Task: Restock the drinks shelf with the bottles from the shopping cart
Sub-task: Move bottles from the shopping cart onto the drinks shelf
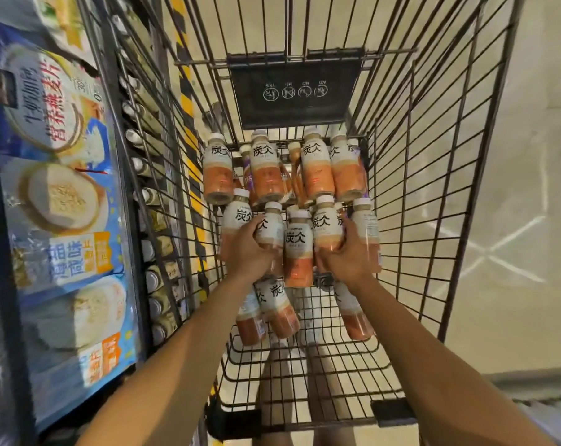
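Orange bottles (298, 249): left hand (247, 254), right hand (348, 257) fingers clamp one each, fingertips hidden.

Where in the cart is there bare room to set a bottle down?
Bare mesh lies at the cart's near end, between the nearest bottles and the near wall. A narrow gap runs between those bottles. From the left hand and right hand to the black flap, bottles lie packed.

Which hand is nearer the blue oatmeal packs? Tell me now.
Left. The left hand grips a bottle on the side toward the blue oatmeal packs; the right hand grips a second bottle farther away.
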Available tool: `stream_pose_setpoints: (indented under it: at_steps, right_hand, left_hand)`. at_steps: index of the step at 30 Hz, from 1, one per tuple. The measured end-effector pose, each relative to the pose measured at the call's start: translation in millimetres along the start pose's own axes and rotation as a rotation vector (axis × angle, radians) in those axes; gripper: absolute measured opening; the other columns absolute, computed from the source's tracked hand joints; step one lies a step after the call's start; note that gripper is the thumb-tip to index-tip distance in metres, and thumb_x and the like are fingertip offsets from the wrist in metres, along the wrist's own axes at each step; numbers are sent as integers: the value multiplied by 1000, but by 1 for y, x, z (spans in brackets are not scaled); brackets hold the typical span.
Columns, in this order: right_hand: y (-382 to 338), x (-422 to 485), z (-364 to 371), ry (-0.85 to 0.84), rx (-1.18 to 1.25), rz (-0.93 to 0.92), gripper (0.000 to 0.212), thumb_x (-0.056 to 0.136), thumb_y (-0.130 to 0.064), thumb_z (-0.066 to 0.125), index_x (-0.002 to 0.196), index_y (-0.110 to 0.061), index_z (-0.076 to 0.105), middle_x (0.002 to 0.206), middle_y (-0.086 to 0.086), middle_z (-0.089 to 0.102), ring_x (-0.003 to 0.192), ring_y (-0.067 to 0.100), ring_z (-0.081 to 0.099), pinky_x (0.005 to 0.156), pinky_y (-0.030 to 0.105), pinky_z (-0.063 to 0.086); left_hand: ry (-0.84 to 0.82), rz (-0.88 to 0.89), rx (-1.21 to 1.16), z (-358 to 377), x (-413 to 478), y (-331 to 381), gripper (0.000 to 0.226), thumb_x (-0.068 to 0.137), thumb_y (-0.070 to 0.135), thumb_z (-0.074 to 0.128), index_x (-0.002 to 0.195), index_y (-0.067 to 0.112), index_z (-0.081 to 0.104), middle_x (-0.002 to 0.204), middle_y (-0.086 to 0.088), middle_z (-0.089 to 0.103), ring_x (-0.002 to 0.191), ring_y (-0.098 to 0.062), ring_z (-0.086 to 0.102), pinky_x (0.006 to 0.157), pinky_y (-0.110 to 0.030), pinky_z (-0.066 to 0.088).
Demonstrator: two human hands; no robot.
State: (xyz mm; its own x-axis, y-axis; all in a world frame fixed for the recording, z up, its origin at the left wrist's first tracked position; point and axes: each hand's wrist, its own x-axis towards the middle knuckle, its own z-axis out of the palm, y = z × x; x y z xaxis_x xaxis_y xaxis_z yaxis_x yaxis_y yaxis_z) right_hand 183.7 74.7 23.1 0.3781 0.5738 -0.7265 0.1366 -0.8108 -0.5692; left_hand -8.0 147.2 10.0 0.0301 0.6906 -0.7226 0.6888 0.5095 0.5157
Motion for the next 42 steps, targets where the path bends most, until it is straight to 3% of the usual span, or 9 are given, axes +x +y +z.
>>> stream_pose_setpoints:
  at_steps: [3, 6, 12, 19, 24, 26, 31, 35, 42]
  right_hand:
    - [-2, -6, -6, 0, 77, 10, 92, 84, -6, 81, 158, -23, 30, 142, 4, 59, 126, 23, 61, 106, 46, 53]
    - [-6, -19, -14, -18, 157, -11, 92, 78, -10, 85, 153, -32, 36, 140, 0, 61, 123, 21, 63, 102, 54, 56]
    - [-37, -73, -44, -98, 360, -18, 84, 86, 3, 77, 151, -31, 36, 131, 8, 66, 108, 21, 71, 82, 45, 64]
    - [-79, -150, -83, -178, 512, -23, 73, 93, -2, 65, 153, -33, 37, 128, 17, 68, 106, 37, 73, 90, 62, 59]
    - [-113, -209, -106, -230, 600, -92, 69, 93, 3, 64, 148, -31, 42, 127, 17, 68, 104, 34, 73, 75, 44, 62]
    - [-123, -230, -113, -266, 599, -132, 72, 87, 6, 67, 147, -27, 47, 129, 16, 68, 109, 33, 72, 78, 44, 61]
    - [-142, -273, -130, -366, 571, -194, 79, 76, 3, 76, 147, -21, 50, 125, 16, 72, 110, 33, 73, 82, 47, 62]
    - [-146, -291, -137, -419, 557, -225, 74, 84, 5, 73, 145, -29, 50, 123, 14, 74, 108, 38, 73, 82, 52, 61]
    - [-146, -325, -144, -581, 506, -281, 84, 78, -8, 75, 148, -41, 43, 141, 18, 61, 123, 45, 63, 93, 63, 56]
  left_hand:
    - [-17, -66, -181, -8, -9, 5, 99, 65, 15, 94, 147, 41, 46, 141, 2, 57, 123, -20, 58, 102, -45, 53]
    - [-48, -61, -285, -22, -27, 15, 104, 64, 13, 94, 149, 43, 43, 140, 4, 56, 118, -18, 60, 98, -47, 56]
    - [-186, -29, -530, -58, -79, 46, 93, 77, -11, 78, 152, 29, 40, 126, 3, 65, 88, 1, 66, 59, -19, 56]
    - [-462, 59, -840, -108, -161, 76, 95, 61, 11, 94, 143, 27, 50, 129, -8, 70, 120, -33, 66, 98, -57, 52]
    - [-621, 172, -933, -127, -207, 81, 79, 84, -4, 72, 151, 22, 39, 146, -22, 54, 134, -46, 51, 109, -72, 36]
    - [-597, 193, -929, -136, -227, 85, 78, 85, -8, 67, 151, 24, 40, 143, -19, 58, 131, -43, 55, 108, -69, 40]
    - [-441, 217, -892, -152, -273, 91, 107, 59, 3, 92, 150, 29, 42, 137, -15, 64, 127, -34, 61, 111, -62, 40]
    - [-347, 228, -896, -160, -318, 90, 93, 62, 1, 89, 144, 16, 48, 128, -15, 70, 119, -32, 66, 103, -56, 51]
    - [-161, 288, -1088, -154, -393, 76, 67, 87, -6, 65, 141, 29, 45, 120, -13, 73, 107, -31, 71, 79, -44, 62]
